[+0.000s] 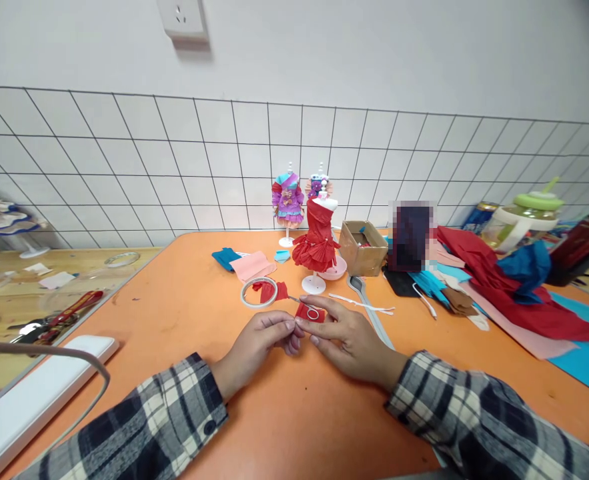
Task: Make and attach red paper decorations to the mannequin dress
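Note:
My left hand [274,330] is closed, thumb and forefinger pinched together; whatever is between them is too small or hidden to make out. My right hand [349,337] has its fingers stretched out and apart, the forefinger tip meeting the left fingertips. Just beyond the fingers lie small scissors [313,312], partly covered by the right hand, and a piece of red crepe paper [303,311]. A white-rimmed roll of tape [244,293] rests beside more red scraps [277,291]. Behind stands a small dress form in a red paper dress [317,240].
Two more dressed forms, one in a purple dress [289,200], stand at the wall. To the right are a cardboard box [367,250], a grey spoon [369,307], a blurred-out dark object [413,237] and crepe paper sheets [504,287]. A white power strip [49,393] lies left.

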Available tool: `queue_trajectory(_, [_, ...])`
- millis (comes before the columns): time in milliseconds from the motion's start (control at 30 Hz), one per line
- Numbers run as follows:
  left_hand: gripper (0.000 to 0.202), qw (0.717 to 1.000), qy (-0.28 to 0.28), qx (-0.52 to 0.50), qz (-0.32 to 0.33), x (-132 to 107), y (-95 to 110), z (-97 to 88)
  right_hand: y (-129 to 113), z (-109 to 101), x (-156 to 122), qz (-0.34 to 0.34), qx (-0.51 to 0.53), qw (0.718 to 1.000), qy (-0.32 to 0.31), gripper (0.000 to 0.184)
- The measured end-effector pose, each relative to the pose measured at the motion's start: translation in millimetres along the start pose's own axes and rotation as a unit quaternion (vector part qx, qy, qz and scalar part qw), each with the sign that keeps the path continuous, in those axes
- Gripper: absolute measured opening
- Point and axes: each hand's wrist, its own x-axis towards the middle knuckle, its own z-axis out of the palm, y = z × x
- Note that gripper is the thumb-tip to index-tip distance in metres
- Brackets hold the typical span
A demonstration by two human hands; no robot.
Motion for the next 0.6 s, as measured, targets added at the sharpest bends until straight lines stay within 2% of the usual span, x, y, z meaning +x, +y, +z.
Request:
queue_trajectory(167, [0.021, 1.0, 0.02, 0.016, 0.012, 0.5, -0.1, 0.3, -3.0, 1.6, 0.0, 0.017, -0.001, 1.0, -0.005, 0.046])
queue_trajectory(300, [0.023, 0.999, 0.031, 0.008, 0.033, 0.3, -0.7, 1.3, -4.4, 6.0, 0.3, 0.02, 0.04, 0.999, 0.0, 0.045])
queue_trajectory(500, [0.025, 0.997, 0.034, 0.029, 0.057, 0.8, -0.2, 0.8, -5.7, 9.8, 1.1, 0.042, 0.08, 0.996, -0.03, 0.05])
queue_trajectory(600, [0.023, 0.994, 0.061, 0.048, 0.081, 1.7, 0.0, 0.3, -6.6, 10.1, 1.5, 0.052, 0.083, 0.994, -0.05, 0.055])
